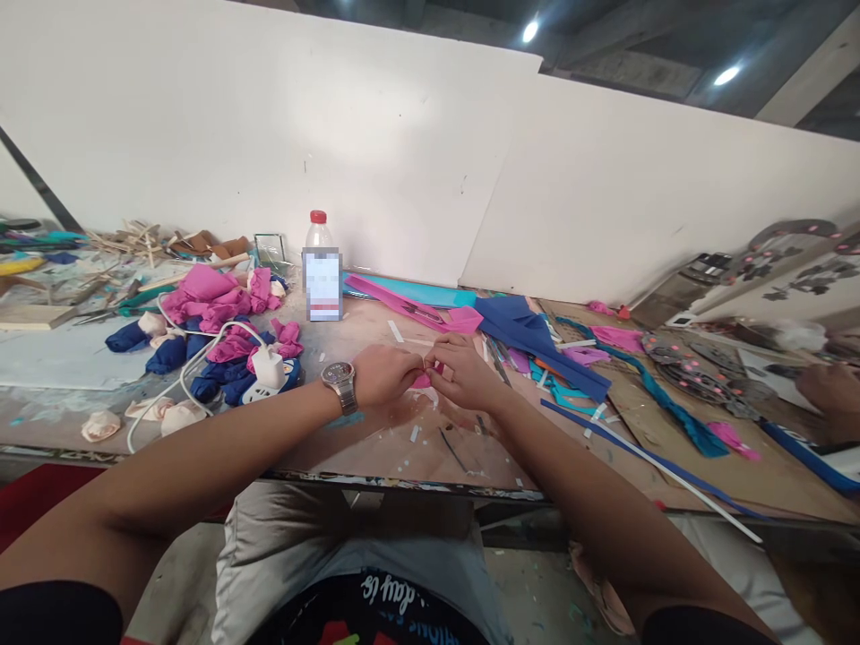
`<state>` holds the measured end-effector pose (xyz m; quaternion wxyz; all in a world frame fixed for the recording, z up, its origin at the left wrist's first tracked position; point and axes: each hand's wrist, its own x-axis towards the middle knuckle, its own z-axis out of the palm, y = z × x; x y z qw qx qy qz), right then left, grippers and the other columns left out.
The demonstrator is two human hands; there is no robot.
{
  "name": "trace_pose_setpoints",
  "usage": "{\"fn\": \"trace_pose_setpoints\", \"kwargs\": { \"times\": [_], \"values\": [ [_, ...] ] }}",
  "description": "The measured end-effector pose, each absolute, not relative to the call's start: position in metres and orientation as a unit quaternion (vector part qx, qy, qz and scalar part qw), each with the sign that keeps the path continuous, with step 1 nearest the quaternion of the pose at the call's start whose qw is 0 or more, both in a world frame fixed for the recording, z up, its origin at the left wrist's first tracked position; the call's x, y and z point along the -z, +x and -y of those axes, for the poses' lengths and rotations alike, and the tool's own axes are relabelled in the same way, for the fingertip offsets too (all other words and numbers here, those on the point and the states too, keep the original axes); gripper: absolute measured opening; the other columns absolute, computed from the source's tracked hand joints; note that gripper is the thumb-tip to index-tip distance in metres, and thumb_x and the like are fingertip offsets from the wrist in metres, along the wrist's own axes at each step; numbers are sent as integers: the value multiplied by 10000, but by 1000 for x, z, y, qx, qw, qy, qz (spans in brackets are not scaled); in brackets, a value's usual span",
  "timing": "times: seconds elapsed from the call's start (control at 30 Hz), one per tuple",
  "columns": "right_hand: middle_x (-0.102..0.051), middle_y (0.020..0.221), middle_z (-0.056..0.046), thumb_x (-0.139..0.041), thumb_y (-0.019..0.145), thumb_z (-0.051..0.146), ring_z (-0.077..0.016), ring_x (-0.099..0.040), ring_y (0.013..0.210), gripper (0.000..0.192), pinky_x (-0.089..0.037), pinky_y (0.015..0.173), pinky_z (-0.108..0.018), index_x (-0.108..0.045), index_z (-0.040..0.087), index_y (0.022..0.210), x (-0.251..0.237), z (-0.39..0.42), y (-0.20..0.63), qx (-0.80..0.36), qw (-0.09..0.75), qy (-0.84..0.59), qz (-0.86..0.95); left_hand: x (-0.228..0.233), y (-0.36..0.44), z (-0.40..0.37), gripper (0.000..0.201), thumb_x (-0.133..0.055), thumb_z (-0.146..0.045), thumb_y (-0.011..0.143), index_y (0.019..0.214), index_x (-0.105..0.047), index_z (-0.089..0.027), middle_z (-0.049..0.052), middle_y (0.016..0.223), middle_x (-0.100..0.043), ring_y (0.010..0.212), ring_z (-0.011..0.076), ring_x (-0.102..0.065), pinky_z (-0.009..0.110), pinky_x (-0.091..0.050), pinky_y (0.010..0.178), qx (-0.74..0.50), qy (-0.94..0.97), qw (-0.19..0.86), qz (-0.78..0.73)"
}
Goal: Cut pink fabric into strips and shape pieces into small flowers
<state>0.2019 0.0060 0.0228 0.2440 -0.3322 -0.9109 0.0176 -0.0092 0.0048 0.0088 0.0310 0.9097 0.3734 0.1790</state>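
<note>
A silver wristwatch (339, 382) with a metal band sits on the left wrist. Sleeves are short and black — trousers (302, 546) pale grey, shirt black with printed lettering.

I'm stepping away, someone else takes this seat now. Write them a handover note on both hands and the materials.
Left hand, wristwatch on it, and right hand meet over the worktable, both pinching one small pink piece; its shape is hidden by the fingers.
Done: pink and blue rolled pieces piled at left, cream ones nearer the edge.
Stock: pink strip, blue sheet and teal strips to the right.
Left: the pinched piece is unfinished; how far along cannot be told.
Another person's hand works at far right.
</note>
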Motion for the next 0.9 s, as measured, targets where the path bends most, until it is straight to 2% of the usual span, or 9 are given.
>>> {"fn": "trace_pose_setpoints", "kwargs": {
  "times": [0.6, 0.9],
  "values": [
    [-711, 878, -47, -587, 937, 271, -243, -584, 981, 96, -358, 947, -413, -650, 215, 891, -22, -9, 205, -18, 237, -322, 916, -10, -11, -6, 286, -425, -312, 961, 860, -674, -216, 49, 784, -711, 717, 205, -647, 319, -321, 597, -185, 907, 4, -379],
    [-711, 865, -49, -580, 934, 261, -246, -579, 981, 107, -358, 944, -419, -658, 216, 875, -23, -8, 204, -15, 239, -325, 915, -9, -11, -6, 213, -498, -360, 914, 893, -667, -231, 39, 817, -721, 747, 210, -658, 316, -328, 607, -180, 903, 4, -390]
  ]
}}
